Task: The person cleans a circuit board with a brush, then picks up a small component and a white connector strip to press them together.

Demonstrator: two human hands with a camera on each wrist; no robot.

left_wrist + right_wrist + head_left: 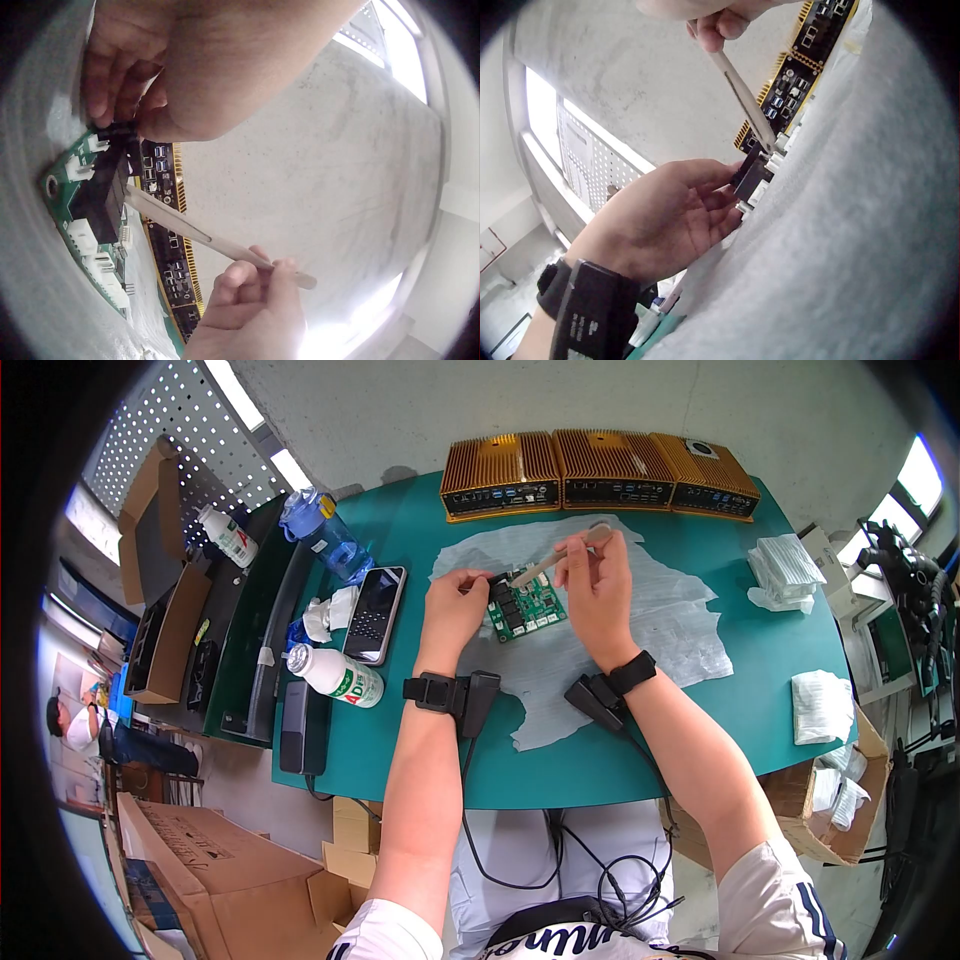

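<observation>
A green circuit board (525,606) with black blocks and white connectors lies on a whitish foam sheet (640,660). My left hand (452,610) pinches the board's left edge by a black block (105,187); the thumb and fingers meet there in the left wrist view. In my right hand (598,595) is a long, flat beige stick (202,236) with a slit along it, gripped near its upper end. Its lower tip reaches the black block and connectors, as the right wrist view also shows. The left hand (667,217) hides part of the board.
Three gold finned computer boxes (610,472) line the back of the green table (420,760). Leftward stand a blue water bottle (328,535), a phone (376,615), a white bottle (336,675) and a black adapter (304,725). Wrapped packets (785,572) lie at right; cables (610,880) hang near my lap.
</observation>
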